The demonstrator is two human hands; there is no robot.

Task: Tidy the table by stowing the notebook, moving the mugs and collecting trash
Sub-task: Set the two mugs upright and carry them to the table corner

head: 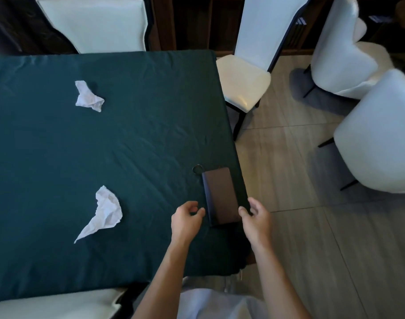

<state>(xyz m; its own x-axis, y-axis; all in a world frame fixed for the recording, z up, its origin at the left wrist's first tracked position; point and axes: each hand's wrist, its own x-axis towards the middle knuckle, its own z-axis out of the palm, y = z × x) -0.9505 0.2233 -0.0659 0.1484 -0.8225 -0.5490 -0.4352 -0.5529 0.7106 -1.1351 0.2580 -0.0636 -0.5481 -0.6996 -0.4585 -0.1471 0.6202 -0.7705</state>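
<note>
A dark brown notebook (221,195) lies closed near the right edge of the table, which is covered in a dark green cloth (132,134). A small metal ring (197,169) rests by its far left corner. My left hand (187,219) hovers just left of the notebook's near end, fingers curled and apart, holding nothing. My right hand (255,215) is at the notebook's near right corner, thumb close to its edge; I cannot tell if it touches. Two crumpled white tissues lie on the cloth, one far left (88,96), one nearer (104,211). No mugs are in view.
White padded chairs stand around the table: one at the far side (93,24), one at the right corner (245,81), two more on the tiled floor at the right (378,137), and one at the near left (54,305). Dark wooden shelving runs along the back.
</note>
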